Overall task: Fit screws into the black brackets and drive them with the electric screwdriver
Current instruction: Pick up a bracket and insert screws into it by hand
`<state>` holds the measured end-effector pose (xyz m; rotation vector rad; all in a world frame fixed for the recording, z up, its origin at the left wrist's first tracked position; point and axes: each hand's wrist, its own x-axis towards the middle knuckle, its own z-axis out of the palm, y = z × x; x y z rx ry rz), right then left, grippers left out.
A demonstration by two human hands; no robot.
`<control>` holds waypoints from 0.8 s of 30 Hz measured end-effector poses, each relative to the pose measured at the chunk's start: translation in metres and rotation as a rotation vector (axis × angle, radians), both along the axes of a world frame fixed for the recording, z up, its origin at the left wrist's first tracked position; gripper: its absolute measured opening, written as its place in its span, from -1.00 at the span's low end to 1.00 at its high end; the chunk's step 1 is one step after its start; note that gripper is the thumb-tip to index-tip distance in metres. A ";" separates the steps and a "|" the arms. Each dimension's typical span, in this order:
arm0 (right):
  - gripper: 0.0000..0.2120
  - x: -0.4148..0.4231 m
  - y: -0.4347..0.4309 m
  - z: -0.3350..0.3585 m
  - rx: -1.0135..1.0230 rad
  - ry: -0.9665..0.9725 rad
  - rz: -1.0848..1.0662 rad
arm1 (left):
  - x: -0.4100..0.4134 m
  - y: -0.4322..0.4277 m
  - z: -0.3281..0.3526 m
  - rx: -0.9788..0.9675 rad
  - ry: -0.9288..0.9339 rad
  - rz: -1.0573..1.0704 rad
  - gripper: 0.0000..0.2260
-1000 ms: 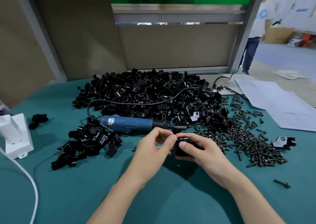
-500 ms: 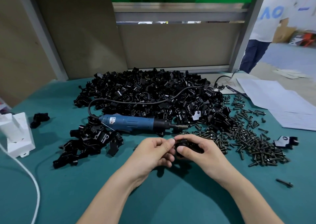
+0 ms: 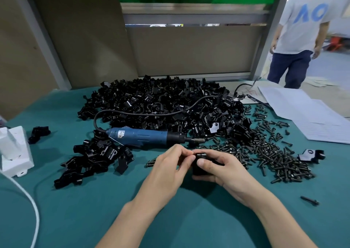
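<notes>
One black bracket is being clamped by the right hand, the left hand pinching its top. Any screw entering crooked is risking cross-threading.

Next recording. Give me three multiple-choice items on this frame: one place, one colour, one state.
1. Where is the electric screwdriver? A) standing in a holder B) lying on the table beside the bracket pile C) on the papers
2. Its body colour? A) blue B) red C) yellow
3. The right hand is: A) flat, empty B) gripping a black bracket C) holding a cable
Answers: B, it lies flat on the table; A, blue casing; B, fingers curl round the bracket.
</notes>
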<state>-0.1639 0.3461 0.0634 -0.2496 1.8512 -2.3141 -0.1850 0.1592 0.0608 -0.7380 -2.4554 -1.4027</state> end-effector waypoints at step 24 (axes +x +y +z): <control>-0.82 -0.014 0.028 0.010 -0.653 -0.052 -0.594 | -0.006 0.028 -0.009 -0.658 0.098 0.243 -0.70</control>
